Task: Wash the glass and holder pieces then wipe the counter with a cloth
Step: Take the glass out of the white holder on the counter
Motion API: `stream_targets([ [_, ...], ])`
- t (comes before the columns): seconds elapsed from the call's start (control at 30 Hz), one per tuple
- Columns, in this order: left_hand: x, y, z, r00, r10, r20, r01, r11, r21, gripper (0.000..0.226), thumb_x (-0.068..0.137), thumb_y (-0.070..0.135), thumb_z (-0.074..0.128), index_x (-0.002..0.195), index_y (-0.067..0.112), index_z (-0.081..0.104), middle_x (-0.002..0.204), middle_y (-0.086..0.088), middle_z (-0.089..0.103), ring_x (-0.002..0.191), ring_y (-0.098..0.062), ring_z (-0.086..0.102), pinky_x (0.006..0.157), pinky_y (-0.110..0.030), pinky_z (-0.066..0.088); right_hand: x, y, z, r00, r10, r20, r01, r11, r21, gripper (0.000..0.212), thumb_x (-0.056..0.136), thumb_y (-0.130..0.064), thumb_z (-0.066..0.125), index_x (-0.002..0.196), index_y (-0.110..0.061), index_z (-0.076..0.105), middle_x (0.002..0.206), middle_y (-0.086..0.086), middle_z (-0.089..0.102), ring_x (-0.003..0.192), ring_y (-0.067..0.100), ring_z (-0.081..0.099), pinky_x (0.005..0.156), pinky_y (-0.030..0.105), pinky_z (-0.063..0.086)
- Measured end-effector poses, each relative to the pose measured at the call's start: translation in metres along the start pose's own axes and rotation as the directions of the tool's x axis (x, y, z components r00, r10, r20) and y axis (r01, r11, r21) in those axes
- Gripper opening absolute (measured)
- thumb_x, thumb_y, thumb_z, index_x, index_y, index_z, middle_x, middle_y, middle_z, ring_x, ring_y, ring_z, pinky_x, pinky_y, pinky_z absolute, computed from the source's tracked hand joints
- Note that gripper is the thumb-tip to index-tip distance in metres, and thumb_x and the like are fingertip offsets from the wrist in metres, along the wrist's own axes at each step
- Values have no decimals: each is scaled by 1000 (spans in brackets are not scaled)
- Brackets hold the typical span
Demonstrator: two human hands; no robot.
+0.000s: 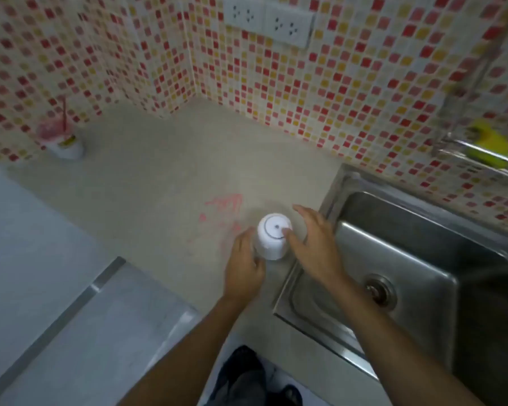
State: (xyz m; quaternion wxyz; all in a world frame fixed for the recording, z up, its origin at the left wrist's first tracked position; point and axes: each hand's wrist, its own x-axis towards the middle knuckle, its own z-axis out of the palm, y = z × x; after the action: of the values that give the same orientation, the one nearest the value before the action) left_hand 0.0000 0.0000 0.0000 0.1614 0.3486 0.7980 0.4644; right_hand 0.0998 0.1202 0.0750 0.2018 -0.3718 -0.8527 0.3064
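A white cup-shaped holder piece (272, 237) stands upside down on the beige counter (159, 186), close to the sink's left rim. My left hand (244, 265) wraps its lower left side. My right hand (314, 241) rests beside it on the right, fingers spread, with the thumb touching its top. A red smear (223, 212) stains the counter just left of the piece. A white cup with a pink plastic bag and a red straw (60, 139) stands far left against the tiled wall.
A steel sink (408, 273) with a drain (379, 290) lies to the right. A yellow sponge (489, 143) rests on a wire rack on the right wall. Two sockets (269, 20) are above. A grey metal surface (100, 332) is at lower left.
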Motion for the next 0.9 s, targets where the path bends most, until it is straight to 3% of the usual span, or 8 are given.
stream_targets([
  [0.1,-2,-14,13,999,-4,53,7,998,-63,55,82,8,57,133,21,42,128,0,53,118,-16,52,93,-22,42,8,-4,22,999,18,41,-19,1000,22,56,87,-52,56,136,-26,46,137,-1,49,126,18,44,108,33,34],
  [0.27,10,-27,32,992,-49,113,61,993,-98,69,80,33,72,139,26,38,131,9,51,121,-7,51,95,-30,49,7,-6,44,991,101,89,-103,995,17,64,76,-61,60,133,-35,45,135,-5,44,121,21,48,100,38,44],
  [0.37,18,-24,38,989,-78,124,91,990,-104,60,80,29,68,134,29,43,128,9,56,118,-8,55,95,-37,50,7,-15,49,981,167,102,-164,986,-45,79,62,-70,63,131,-39,39,130,-4,42,115,23,50,92,39,48],
  [0.57,34,-16,39,993,-109,35,112,987,-113,61,76,45,73,127,33,41,112,14,63,97,-6,64,78,-34,57,15,-20,51,970,215,110,-185,954,-234,80,65,-63,70,130,-35,34,120,4,49,108,27,52,84,37,49],
  [0.63,37,-18,39,993,-106,42,108,993,-56,63,72,45,75,125,34,41,113,13,63,96,-8,65,79,-33,56,18,-20,49,968,223,113,-189,948,-256,78,66,-60,71,130,-32,37,117,5,50,107,28,53,83,36,48],
  [0.77,38,-23,39,988,-126,95,128,991,-22,91,64,58,71,139,22,33,122,5,61,104,-18,62,89,-41,52,24,-17,43,961,196,193,-145,957,-251,79,66,-52,75,132,-28,39,121,6,49,109,27,52,86,34,47],
  [0.9,33,-20,37,993,-103,65,103,995,8,101,66,45,81,144,9,28,126,-2,59,108,-25,60,92,-37,49,26,-18,37,948,182,260,-116,961,-253,80,68,-48,76,136,-30,38,128,4,46,112,24,51,90,34,48],
])
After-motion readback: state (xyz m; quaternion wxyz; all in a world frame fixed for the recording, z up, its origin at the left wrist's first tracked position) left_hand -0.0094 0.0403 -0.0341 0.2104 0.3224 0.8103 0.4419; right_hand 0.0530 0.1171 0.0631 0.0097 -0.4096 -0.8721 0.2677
